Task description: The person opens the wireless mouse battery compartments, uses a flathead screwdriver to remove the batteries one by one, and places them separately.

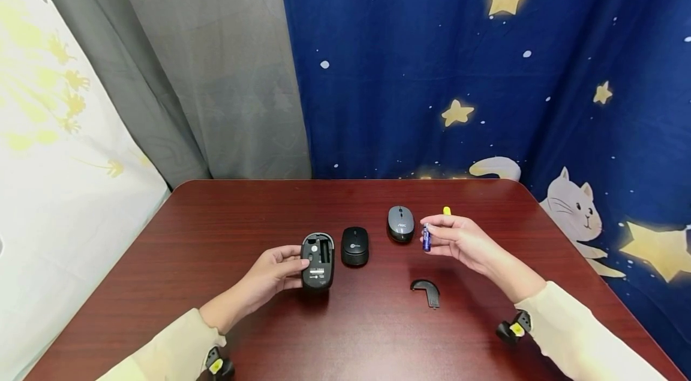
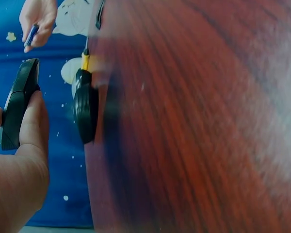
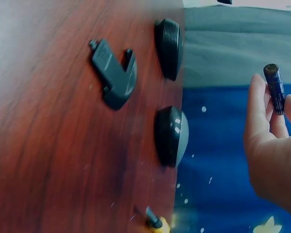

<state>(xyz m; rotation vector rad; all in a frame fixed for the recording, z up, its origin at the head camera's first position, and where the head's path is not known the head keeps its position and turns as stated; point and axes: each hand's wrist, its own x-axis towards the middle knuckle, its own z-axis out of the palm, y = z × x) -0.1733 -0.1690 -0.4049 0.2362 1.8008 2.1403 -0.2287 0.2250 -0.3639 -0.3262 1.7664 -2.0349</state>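
My left hand [image 1: 278, 273] grips a black computer mouse [image 1: 318, 270] by its side, underside facing me, raised over the table. Its battery slot [image 1: 325, 251] lies uncovered. Between thumb and fingers, my right hand [image 1: 459, 241] pinches a small blue battery [image 1: 427, 238], held up above the table at the right. The right wrist view shows the battery [image 3: 275, 90] standing nearly upright in the fingers. On the table below that hand rests a curved black battery cover [image 1: 429, 292], also seen in the right wrist view as a hooked piece [image 3: 114, 75].
A second black mouse [image 1: 354, 246] sits right of the held one, and a grey and black mouse [image 1: 401, 224] stands farther back. Partly behind my right hand is a yellow-handled tool [image 1: 447, 210]. Curtains [image 1: 378, 99] hang past the far edge of the brown table [image 1: 243, 207].
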